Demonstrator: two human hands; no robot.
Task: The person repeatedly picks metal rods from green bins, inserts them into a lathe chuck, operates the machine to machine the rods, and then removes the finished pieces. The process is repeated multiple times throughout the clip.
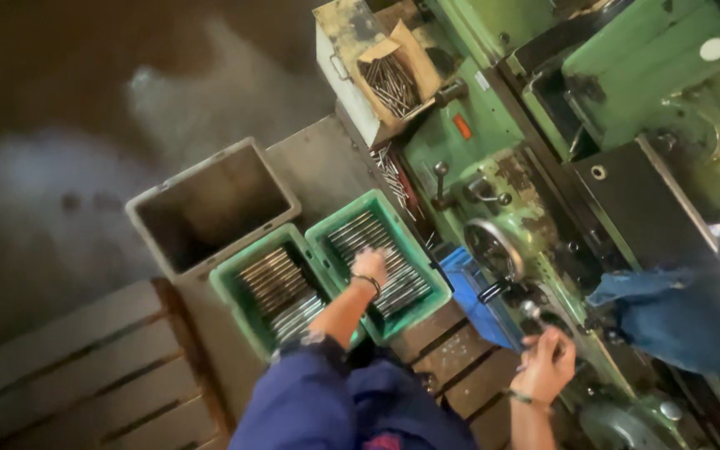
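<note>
Fingers, left: the left hand (370, 265) reaches down into the right green crate (381, 260), fingers curled onto the metal rods (377, 254) lying in it; blur hides whether any rod is actually pinched.
Fingers, right: the right hand (547, 362) sits by the lathe (543, 167), fingers bent around something thin and pale; I cannot tell what it is.
Rods: 2 green crates stand side by side, touching, both lined with rows of rods; the left green crate (268, 292) is untouched.
Other stock: more rods lie in a cardboard-lined box (381, 71) up on the machine, and a loose few on the ledge just below it.
Risk: as I judge it, a loosely gripped rod could slip and roll among its neighbours, because the rows lie packed and smooth.
Risk 2: a blue cloth (677, 321) hangs near the handwheel (493, 247) and levers; it could snag there.
Edges: crate walls hem the left hand closely on 2 sides.
Open room: an empty grey bin (210, 204) stands just behind the crates; wooden boards (85, 367) lie to the left.
</note>
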